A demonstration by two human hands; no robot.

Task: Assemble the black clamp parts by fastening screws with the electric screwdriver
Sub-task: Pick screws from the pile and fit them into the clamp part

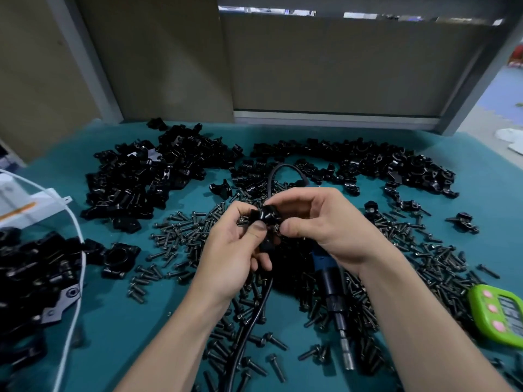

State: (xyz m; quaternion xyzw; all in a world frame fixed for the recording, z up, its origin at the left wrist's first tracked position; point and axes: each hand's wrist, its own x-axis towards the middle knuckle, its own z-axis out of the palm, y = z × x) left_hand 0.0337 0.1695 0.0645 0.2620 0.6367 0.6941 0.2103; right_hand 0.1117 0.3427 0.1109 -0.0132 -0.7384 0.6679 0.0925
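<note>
Clamp part pinched between left hand and right hand; timer display blurred.

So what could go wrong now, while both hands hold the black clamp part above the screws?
The clamp part, pinched between the left hand and right hand, might slip and get lost among the loose screws below. The electric screwdriver lies under the right wrist, so the forearm could knock it. Its cable runs beneath the hands and may snag.
</note>
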